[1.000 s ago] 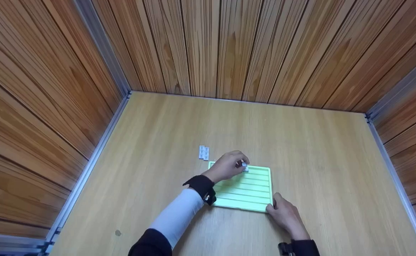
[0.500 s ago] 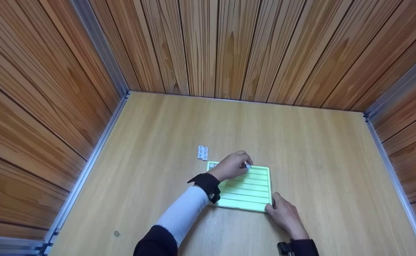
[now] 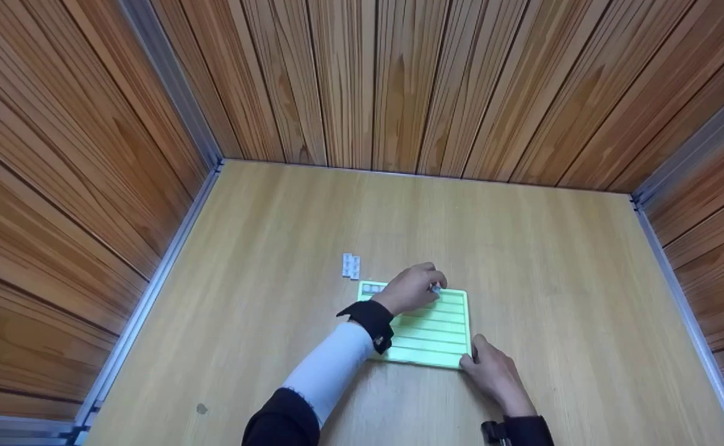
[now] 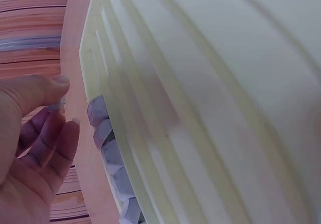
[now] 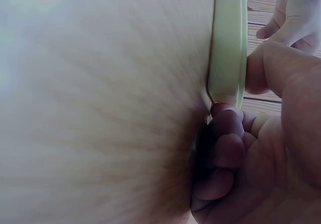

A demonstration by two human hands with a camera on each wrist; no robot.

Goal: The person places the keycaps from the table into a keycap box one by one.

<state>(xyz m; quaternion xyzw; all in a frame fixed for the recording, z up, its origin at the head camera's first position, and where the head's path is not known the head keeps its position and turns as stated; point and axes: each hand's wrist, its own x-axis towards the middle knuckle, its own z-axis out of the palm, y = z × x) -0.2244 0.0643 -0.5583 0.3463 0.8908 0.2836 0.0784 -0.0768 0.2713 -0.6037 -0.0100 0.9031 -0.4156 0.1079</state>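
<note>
A light green tray (image 3: 430,337) with raised parallel ridges lies on the table. My left hand (image 3: 411,288) is over its far edge and pinches a small pale grey block (image 4: 55,105) between thumb and index finger. The other left fingers curl loosely beneath. In the left wrist view, several grey faceted blocks (image 4: 111,156) sit in a row in the groove along the far edge, the pinched one just past the end of that row. At the tray's near right corner, my right hand (image 3: 493,375) grips the rim, thumb on top and fingers curled against the side.
Two pale bumpy strips (image 3: 350,266) lie side by side on the wooden table (image 3: 262,297), just beyond the tray's far left corner. Wood-panelled walls (image 3: 399,80) with metal edging enclose the table at the back and both sides. A dark round spot (image 3: 201,409) marks the front left.
My left hand has shifted slightly to the right along the tray's far edge, still pinching the block. More of the row of blocks shows behind it. The right hand keeps its grip.
</note>
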